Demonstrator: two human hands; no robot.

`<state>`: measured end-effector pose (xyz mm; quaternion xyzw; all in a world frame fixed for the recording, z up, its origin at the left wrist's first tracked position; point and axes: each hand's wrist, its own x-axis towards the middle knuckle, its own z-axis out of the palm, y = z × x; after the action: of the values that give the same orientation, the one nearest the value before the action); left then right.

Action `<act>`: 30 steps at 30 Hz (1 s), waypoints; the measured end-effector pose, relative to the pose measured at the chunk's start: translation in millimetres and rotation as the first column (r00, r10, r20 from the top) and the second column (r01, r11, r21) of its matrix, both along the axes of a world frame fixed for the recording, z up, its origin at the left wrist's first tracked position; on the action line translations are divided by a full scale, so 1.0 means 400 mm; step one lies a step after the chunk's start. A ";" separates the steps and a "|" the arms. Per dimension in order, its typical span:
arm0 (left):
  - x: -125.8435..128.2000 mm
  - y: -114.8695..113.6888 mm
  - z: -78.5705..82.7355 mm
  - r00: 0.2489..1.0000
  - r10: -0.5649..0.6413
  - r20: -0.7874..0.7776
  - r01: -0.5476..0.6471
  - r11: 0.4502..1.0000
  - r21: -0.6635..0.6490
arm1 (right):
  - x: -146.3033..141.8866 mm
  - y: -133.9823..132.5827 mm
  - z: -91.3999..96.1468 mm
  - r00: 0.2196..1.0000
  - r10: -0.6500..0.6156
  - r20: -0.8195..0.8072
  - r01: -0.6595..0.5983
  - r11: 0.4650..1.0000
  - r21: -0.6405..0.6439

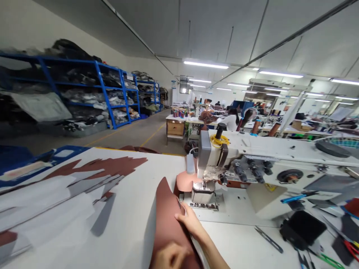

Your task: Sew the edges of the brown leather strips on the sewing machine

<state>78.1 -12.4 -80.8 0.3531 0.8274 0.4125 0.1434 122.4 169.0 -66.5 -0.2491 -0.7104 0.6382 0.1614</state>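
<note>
A large brown piece that looks like leather (168, 220) stands curved in front of me, beside the sewing machine. My right hand (192, 222) pinches its right edge, thumb on the near face and the other fingers behind. Low in the view, my left hand (171, 256) is against the lower part of the same piece; motion blurs its curled-looking fingers. Just beyond the right hand, another part of brown material (186, 181) lies by the machine's needle and presser foot (206, 184), lit by a lamp. Whether it joins the piece I hold cannot be made out.
White sheets and brown cut pieces (112, 166) are spread on the left of the table. Right of the machine bed lie thread snips (268, 239), a black box (303, 228) and red-handled scissors (352, 248). Blue shelving (105, 93) stands behind at left.
</note>
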 end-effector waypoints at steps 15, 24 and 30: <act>-0.222 0.218 0.333 0.994 -0.105 0.023 0.071 0.805 0.589 | 0.112 -0.003 0.248 0.914 0.119 -0.388 -0.095 0.992 0.080; -0.039 0.383 0.252 0.866 -0.076 -0.494 0.200 0.959 0.202 | 0.181 0.044 0.124 0.933 -0.328 -0.149 0.357 0.893 0.273; -0.005 0.405 0.253 0.951 -0.068 -0.303 0.108 0.987 0.119 | 0.183 0.023 0.133 0.911 -0.354 -0.211 0.406 0.858 0.315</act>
<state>76.1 149.7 20.4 0.4566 0.7935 0.4022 0.0113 195.7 178.4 -13.4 -0.3046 -0.7358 0.4725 0.3776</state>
